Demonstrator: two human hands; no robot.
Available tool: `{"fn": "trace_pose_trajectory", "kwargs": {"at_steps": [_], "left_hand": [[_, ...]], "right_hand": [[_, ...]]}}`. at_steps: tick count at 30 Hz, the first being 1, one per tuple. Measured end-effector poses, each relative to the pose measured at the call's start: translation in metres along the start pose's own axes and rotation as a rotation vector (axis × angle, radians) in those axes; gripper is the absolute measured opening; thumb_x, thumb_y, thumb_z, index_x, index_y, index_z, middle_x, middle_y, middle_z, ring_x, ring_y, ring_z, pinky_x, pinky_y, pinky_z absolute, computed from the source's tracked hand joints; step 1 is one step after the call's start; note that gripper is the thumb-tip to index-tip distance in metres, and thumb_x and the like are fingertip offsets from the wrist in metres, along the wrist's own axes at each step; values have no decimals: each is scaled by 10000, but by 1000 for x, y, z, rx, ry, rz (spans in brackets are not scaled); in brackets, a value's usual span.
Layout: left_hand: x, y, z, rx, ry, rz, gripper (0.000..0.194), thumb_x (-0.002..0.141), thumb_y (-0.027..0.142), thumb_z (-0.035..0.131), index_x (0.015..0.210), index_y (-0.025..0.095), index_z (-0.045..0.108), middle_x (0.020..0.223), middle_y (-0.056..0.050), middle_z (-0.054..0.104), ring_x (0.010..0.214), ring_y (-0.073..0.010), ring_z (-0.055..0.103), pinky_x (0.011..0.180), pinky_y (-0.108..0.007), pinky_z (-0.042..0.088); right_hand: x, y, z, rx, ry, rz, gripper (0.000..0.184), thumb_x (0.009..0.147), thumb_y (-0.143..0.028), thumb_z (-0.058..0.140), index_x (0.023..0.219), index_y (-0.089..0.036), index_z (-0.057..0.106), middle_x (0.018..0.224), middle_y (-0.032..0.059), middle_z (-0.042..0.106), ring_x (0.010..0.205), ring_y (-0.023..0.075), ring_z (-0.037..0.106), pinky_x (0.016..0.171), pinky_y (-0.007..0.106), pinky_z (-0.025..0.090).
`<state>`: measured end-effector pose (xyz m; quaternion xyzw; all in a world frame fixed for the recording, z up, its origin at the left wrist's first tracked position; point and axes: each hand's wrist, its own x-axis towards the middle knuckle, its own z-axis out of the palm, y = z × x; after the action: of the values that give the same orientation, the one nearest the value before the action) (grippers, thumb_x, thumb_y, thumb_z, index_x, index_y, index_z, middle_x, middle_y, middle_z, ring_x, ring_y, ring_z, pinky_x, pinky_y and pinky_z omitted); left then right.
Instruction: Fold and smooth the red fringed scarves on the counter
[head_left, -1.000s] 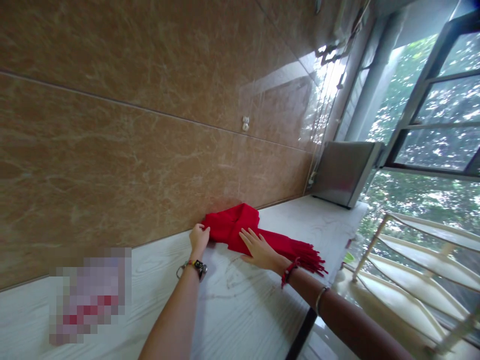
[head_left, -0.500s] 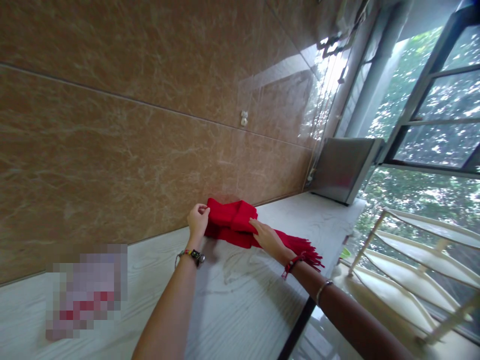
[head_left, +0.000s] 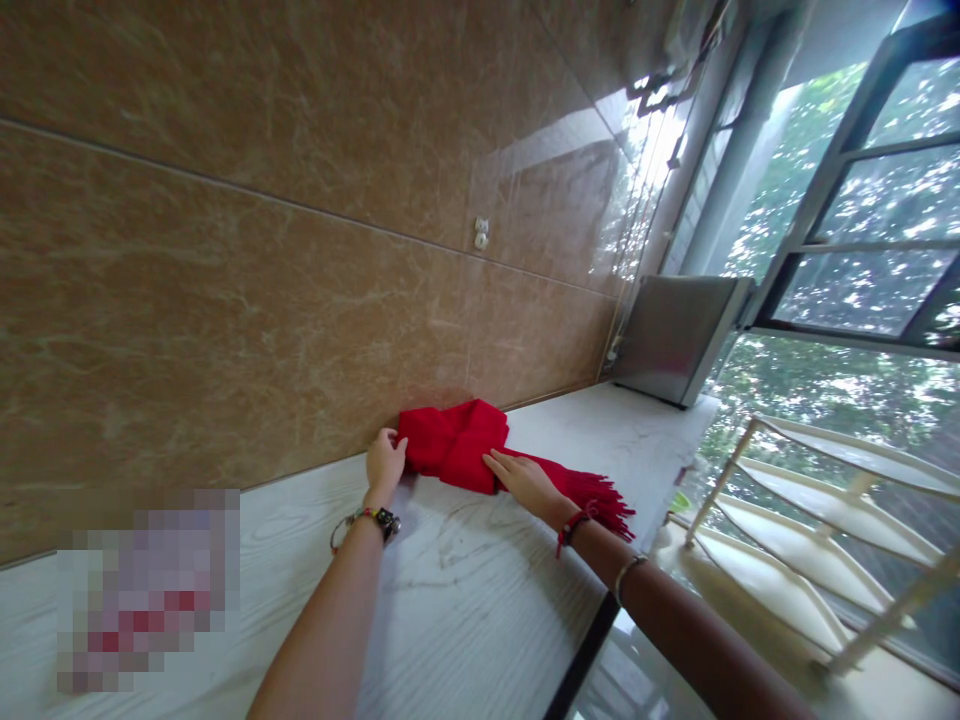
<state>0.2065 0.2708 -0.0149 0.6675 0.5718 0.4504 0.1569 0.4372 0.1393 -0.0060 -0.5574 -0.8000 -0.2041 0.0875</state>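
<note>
- Pale tabletop [head_left: 450, 600], brown wall [head_left: 300, 280] behind.
- Red fringed scarf [head_left: 469, 455], by wall; likely light, soft; best held at folded edges.
- Left fingers [head_left: 392, 441]: curled at its left edge, grip unclear.
- Right fingers [head_left: 504, 464]: extended over it, grasping nothing.

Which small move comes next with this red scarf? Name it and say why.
Probably slide the right hand out to the fringe and bring that end in over the folded part. The fringed end of the red scarf sticks out to the right, while the left hand is at the opposite end, seemingly placed to steady it.
</note>
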Motion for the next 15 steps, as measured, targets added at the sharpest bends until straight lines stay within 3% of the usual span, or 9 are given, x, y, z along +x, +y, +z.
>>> {"fn": "trace_pose_trajectory", "kwargs": {"at_steps": [4, 8, 11, 15], "left_hand": [[-7, 2, -3, -14, -43, 71, 482, 804, 386, 487, 1218, 153, 398, 1101, -125, 599, 986, -209, 577, 806, -296, 427], [-15, -2, -11, 94, -221, 148, 780, 697, 452, 610, 1338, 201, 245, 1245, -148, 507, 1094, -255, 514, 859, -331, 394], [-17, -3, -19, 238, -299, 111, 692, 789, 451, 488, 1361, 195, 195, 1179, -165, 558, 1098, -282, 508, 911, -426, 329], [-20, 7, -23, 353, -292, 73, 621, 831, 379, 423, 1371, 198, 175, 1085, -170, 613, 1036, -305, 546, 923, -537, 261]], "right_hand": [[2, 6, 5, 51, 1, -41, 500, 792, -84, 403, 1288, -140, 404, 1292, 138, 452, 1151, 219, 457, 940, 355, 390], [-1, 13, 9, 57, -3, -3, 537, 797, -78, 392, 1320, -194, 358, 1334, 109, 408, 1169, 215, 437, 941, 357, 387], [-4, 16, 5, 43, -25, -23, 517, 827, -74, 361, 1322, -224, 353, 1335, 107, 404, 1140, 209, 466, 929, 344, 392], [-6, 15, 0, 130, -9, -23, 410, 862, -138, 403, 1260, -233, 424, 1301, 100, 431, 1130, 207, 459, 941, 372, 374]]}}
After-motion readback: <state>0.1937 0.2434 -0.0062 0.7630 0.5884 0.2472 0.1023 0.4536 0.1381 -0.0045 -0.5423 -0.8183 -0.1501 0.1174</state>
